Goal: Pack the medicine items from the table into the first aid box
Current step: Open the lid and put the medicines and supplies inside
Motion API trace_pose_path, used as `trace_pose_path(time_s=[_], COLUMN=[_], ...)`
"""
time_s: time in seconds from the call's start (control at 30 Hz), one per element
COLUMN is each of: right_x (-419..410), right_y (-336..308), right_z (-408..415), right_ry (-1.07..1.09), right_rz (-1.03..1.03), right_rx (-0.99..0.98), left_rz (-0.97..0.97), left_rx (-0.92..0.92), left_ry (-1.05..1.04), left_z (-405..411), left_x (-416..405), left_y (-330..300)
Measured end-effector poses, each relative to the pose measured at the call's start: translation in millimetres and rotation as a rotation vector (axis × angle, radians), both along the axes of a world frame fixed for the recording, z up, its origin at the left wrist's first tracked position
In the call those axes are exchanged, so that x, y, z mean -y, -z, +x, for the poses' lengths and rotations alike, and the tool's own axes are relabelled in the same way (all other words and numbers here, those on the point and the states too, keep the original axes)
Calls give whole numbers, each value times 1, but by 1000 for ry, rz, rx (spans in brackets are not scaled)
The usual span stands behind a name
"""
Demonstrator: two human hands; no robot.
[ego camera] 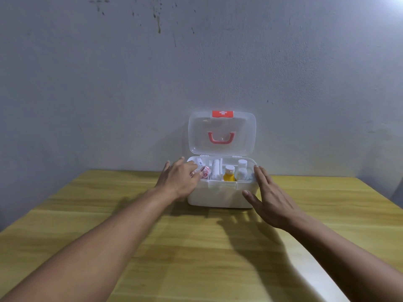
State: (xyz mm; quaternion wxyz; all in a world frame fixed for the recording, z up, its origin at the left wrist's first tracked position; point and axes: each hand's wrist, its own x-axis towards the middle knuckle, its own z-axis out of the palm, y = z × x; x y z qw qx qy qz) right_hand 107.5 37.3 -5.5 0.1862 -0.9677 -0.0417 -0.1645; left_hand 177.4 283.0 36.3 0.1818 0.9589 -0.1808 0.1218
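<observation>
At the back of the desk point(87, 214) the first aid box point(220, 195) sits lid-up with bottles and rolls packed, none left outside in view; my left hand point(178, 179) and right hand point(268, 199) flank it, fingers straight, holding nothing — closing looks left.

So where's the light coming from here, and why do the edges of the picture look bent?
Head view: a bright glare sits in the top right corner, and the arms cast shadows on the table leaning left, below the right hand and left hand, so the light likely comes from upper right. The wide-angle lens bows the table edges; the first aid box looks slightly soft.
</observation>
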Motion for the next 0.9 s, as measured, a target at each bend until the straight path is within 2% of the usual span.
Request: trace_pose_path(time_s=[0.13, 0.3, 0.6, 0.8, 0.9], right_x=[0, 1, 0, -1, -1], right_y=[-1, -5, -2, -1, 1], right_z=[2, 7, 9, 11, 12], right_ry=[34, 64, 116, 137, 142], right_rz=[76, 193, 256, 301, 309], right_rx=[-9, -73, -79, -67, -65], left_rz=[-18, -338, -385, -394, -437], left_rx=[24, -36, 44, -4, -26], left_ry=[-49, -112, 20, 125, 89], left_z=[5, 7, 8, 11, 14], left_x=[1, 4, 11, 17, 17], left_y=[5, 8, 12, 12, 6])
